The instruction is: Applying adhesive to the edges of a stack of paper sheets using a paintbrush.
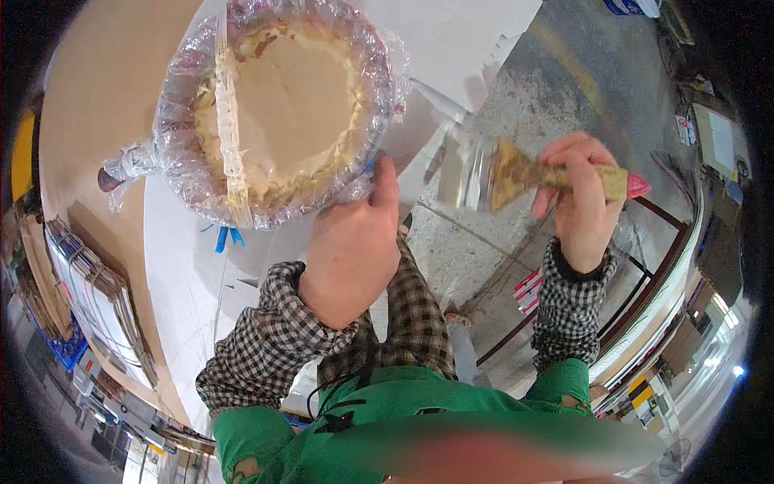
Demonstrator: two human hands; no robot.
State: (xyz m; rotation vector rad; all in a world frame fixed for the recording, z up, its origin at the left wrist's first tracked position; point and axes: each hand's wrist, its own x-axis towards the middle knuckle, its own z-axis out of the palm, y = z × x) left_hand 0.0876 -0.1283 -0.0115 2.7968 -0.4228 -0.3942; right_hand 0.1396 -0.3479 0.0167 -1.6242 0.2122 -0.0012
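A round pan (282, 105) wrapped in clear plastic film stands on white sheeting at the upper left and holds a smooth beige liquid. Across its mouth runs a narrow strip (228, 121) crusted with pale residue. My left hand (355, 250) is at the pan's near right rim, index finger stretched along the edge and the others curled against it, partly hidden. To the right of the pan, my right hand (582, 194) is closed around the handle of a wide, flat brush (516, 173). The brush is held sideways over the floor, its metal end toward the pan and its red handle tip outward.
White sheeting (181, 266) lies on a brown board (89, 105) on the left, its ragged edge ending right of the pan. Blue strips (224, 237) poke out below the pan. Concrete floor (524, 105) shows beyond. A bundled stack of flat sheets (101, 298) lies lower left.
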